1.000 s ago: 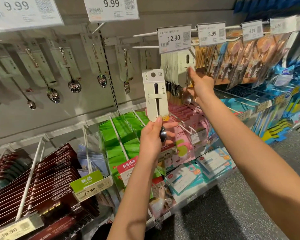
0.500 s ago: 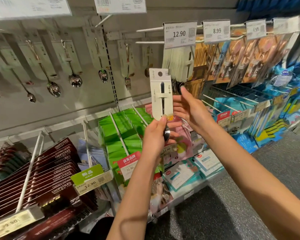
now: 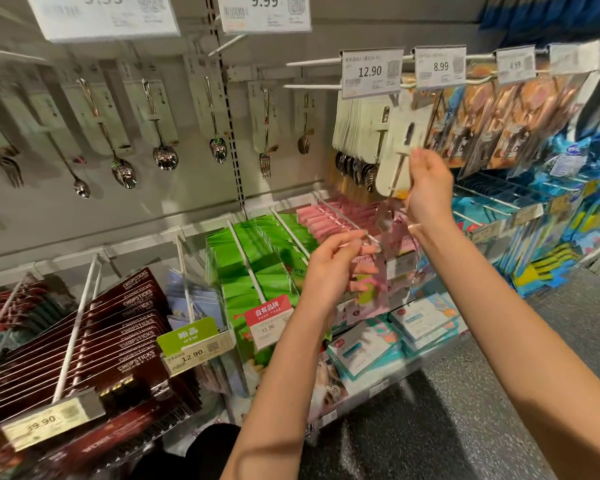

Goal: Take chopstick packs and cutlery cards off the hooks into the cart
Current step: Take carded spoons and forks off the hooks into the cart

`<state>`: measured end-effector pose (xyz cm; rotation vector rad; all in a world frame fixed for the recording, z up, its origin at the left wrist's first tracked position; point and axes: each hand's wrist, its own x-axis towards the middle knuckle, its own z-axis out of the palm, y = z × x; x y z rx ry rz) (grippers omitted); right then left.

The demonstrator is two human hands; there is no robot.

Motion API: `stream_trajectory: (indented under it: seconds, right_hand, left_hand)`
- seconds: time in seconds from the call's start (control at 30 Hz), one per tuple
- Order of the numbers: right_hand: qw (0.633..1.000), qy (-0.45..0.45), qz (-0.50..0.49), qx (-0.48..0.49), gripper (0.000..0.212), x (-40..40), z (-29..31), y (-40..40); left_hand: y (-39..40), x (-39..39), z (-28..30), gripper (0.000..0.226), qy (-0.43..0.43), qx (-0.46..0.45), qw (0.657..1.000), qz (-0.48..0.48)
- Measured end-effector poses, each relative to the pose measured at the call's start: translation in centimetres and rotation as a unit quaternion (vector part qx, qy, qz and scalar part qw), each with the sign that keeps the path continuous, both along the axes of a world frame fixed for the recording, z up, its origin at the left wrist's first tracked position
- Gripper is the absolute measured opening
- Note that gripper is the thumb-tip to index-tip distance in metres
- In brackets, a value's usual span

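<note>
A white spoon card (image 3: 397, 157) is pinched at its lower part by the right hand (image 3: 426, 192), fingers clamped on it, just in front of the card stack (image 3: 355, 129) under the 12.90 tag (image 3: 371, 72). The left hand (image 3: 333, 271) is held lower, w/ fingers loosely apart, nothing gripped. Chopstick packs (image 3: 118, 327) are hung at the rack's lower left.

right hand (image 3: 426, 188) raised with fingers curled in a pinch, left hand (image 3: 333, 268) lower, fingers loosely extended.

Bright overhead light, motion blur, fisheye edges
</note>
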<state>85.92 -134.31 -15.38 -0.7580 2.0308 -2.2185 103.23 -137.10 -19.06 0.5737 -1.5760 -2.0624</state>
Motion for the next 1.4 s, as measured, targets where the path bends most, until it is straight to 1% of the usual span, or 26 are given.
stream_trajectory:
  seconds: [0.07,0.13,0.2,0.33,0.43,0.5,0.57,0.63,0.7,0.73,0.77,0.8,0.87,0.93,1.0,1.1,1.13,1.2,1.27,1.4]
  right_hand:
    - [0.999,0.029,-0.044,0.004,0.024,-1.1,0.8,0.3]
    - [0.997,0.038,-0.070,-0.007,0.022,-1.7,1.7,0.3]
    - [0.995,0.046,-0.088,0.001,0.020,-2.5,2.0,0.3]
    - [0.995,0.036,-0.085,0.026,0.026,-3.4,1.9,-0.3]
    - [0.996,0.051,-0.079,0.010,0.029,-3.0,2.3,-0.8]
    - [0.997,0.036,-0.073,0.016,0.025,-3.1,2.3,-1.4]
    - [0.995,0.030,-0.082,0.040,0.038,-3.0,2.4,-2.2]
    - [0.995,0.006,-0.093,0.033,0.043,-3.0,2.6,-2.8]
    - [0.996,-0.039,-0.085,-0.009,0.040,-3.1,2.8,-3.4]
    - [0.995,-0.057,-0.075,-0.007,0.033,-3.2,2.9,-3.6]
    - [0.995,-0.067,-0.071,0.017,0.025,-3.2,2.9,-3.8]
    - [0.994,-0.062,-0.072,0.050,0.024,-3.4,2.7,-3.9]
    - [0.989,-0.047,-0.089,0.110,0.034,-3.8,1.9,-3.9]
    - [0.980,-0.050,-0.122,0.151,0.041,-3.9,0.7,-3.8]
    - [0.970,-0.059,-0.167,0.165,0.042,-3.7,-0.3,-3.5]
    - [0.970,-0.043,-0.190,0.148,0.032,-3.0,-1.3,-3.2]
    - [0.972,-0.036,-0.178,0.150,0.026,-2.6,-1.4,-3.2]
    - [0.982,-0.033,-0.110,0.152,0.013,-1.7,-1.5,-3.6]
    - [0.986,-0.028,-0.015,0.161,0.025,-0.4,-1.1,-4.3]
    - [0.981,-0.015,0.116,0.155,0.032,3.1,-0.3,-6.0]
  left_hand:
    - [0.0,0.2,0.1,0.018,0.004,0.007,1.000,-0.009]
    - [0.0,0.3,0.3,0.017,0.006,0.008,1.000,-0.018]
    - [0.0,0.3,0.3,0.017,0.008,0.007,1.000,-0.021]
    - [-0.2,0.2,0.0,0.018,0.012,0.013,1.000,-0.016]
    - [-0.4,0.3,-0.3,0.018,0.008,0.014,1.000,-0.015]
    - [-0.5,0.4,-0.5,0.018,0.005,0.016,1.000,-0.013]
    - [-0.8,0.4,-0.7,0.018,0.003,0.019,1.000,-0.013]
    - [-1.1,0.4,-0.9,0.018,-0.001,0.023,1.000,-0.010]
    - [-1.3,0.4,-0.9,0.018,-0.006,0.026,1.000,-0.003]
    - [-1.4,0.5,-1.0,0.019,-0.012,0.024,1.000,0.001]
    - [-1.5,0.6,-1.1,0.020,-0.018,0.022,1.000,0.004]
    - [-1.6,0.7,-1.2,0.019,-0.023,0.018,1.000,0.005]
    - [-1.9,1.0,-1.4,0.018,-0.032,0.015,0.999,0.007]
    - [-2.1,1.3,-1.6,0.017,-0.040,0.016,0.999,0.010]
    - [-2.3,1.6,-1.8,0.018,-0.047,0.020,0.999,0.017]
    - [-2.7,2.4,-1.9,0.018,-0.061,0.007,0.998,0.028]
    - [-2.9,2.7,-1.9,0.019,-0.066,-0.002,0.997,0.031]
    - [-3.4,3.5,-1.9,0.020,-0.078,-0.019,0.996,0.038]
    - [-4.0,4.5,-1.9,0.020,-0.083,-0.026,0.995,0.050]
    - [-5.3,7.0,-1.6,0.018,-0.086,-0.037,0.992,0.083]
